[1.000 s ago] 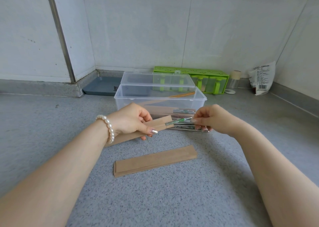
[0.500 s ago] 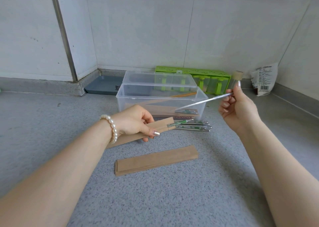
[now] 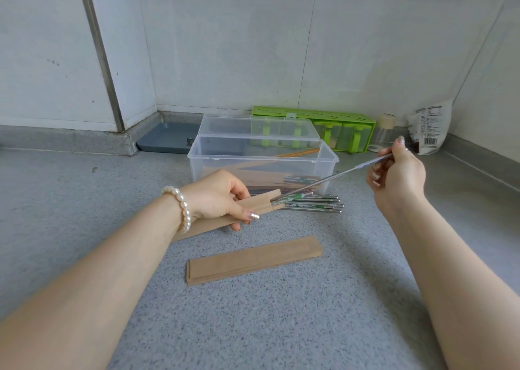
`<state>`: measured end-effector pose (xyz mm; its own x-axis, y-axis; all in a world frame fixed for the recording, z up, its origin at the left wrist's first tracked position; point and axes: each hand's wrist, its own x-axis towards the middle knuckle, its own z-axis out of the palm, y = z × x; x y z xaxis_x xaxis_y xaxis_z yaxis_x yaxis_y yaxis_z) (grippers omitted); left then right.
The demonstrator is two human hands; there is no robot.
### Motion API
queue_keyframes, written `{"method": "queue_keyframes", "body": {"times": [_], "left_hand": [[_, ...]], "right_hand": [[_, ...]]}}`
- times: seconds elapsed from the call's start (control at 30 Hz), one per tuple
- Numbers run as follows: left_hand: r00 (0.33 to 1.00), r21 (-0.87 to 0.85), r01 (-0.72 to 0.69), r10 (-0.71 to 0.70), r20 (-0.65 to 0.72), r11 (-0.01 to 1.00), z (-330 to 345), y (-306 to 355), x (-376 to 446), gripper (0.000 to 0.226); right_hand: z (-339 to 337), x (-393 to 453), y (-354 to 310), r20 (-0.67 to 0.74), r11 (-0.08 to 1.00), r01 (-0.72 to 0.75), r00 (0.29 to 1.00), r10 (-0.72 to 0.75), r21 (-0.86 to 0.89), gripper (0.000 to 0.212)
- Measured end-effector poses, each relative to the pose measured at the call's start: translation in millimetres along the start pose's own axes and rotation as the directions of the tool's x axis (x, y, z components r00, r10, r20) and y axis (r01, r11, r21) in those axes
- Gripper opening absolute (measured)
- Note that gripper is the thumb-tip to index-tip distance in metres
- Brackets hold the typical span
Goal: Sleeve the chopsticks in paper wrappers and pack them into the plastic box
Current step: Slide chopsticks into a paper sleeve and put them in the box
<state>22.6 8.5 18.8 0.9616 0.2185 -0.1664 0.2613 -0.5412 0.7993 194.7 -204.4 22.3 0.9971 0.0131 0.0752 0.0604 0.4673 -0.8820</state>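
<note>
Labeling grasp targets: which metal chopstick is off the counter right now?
The chopstick pinched by the right hand, slanting down to the mouth of the wrapper held by the left hand. The other chopsticks lie flat before the plastic box.

Brown wrappers (image 3: 253, 260), green rack (image 3: 332, 122), speckled grey counter (image 3: 281, 327).

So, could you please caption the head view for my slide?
Left hand holds a paper wrapper while right hand feeds in a metal chopstick.
</note>
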Motion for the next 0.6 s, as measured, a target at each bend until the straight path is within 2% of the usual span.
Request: {"method": "queue_keyframes", "body": {"times": [0.1, 0.2, 0.3, 0.4, 0.6], "left_hand": [[1.0, 0.003, -0.009, 0.009, 0.008, 1.0, 1, 1, -1, 0.008], [1.0, -0.004, -0.028, 0.028, 0.004, 1.0, 3, 3, -1, 0.009], [0.999, -0.019, -0.034, 0.034, -0.017, 0.999, 3, 3, -1, 0.009], [0.999, -0.014, -0.039, 0.039, -0.027, 0.999, 3, 4, -1, 0.009], [0.999, -0.008, -0.036, 0.035, -0.019, 0.999, 7, 6, -3, 0.01]], "right_hand": [[3, -4, 1, 0.069, 0.999, -0.044, 0.997, 0.046, -0.021, 0.04], [6, -11, 3, 0.242, 0.979, -0.159, 0.952, 0.187, -0.129, 0.035], [7, -19, 7, 0.426, 0.907, -0.185, 0.835, 0.347, -0.378, 0.031], [11, -26, 13, 0.502, 0.801, -0.166, 0.701, 0.507, -0.576, 0.028], [15, -33, 20, 0.568, 0.742, -0.129, 0.562, 0.601, -0.658, 0.031]]}}
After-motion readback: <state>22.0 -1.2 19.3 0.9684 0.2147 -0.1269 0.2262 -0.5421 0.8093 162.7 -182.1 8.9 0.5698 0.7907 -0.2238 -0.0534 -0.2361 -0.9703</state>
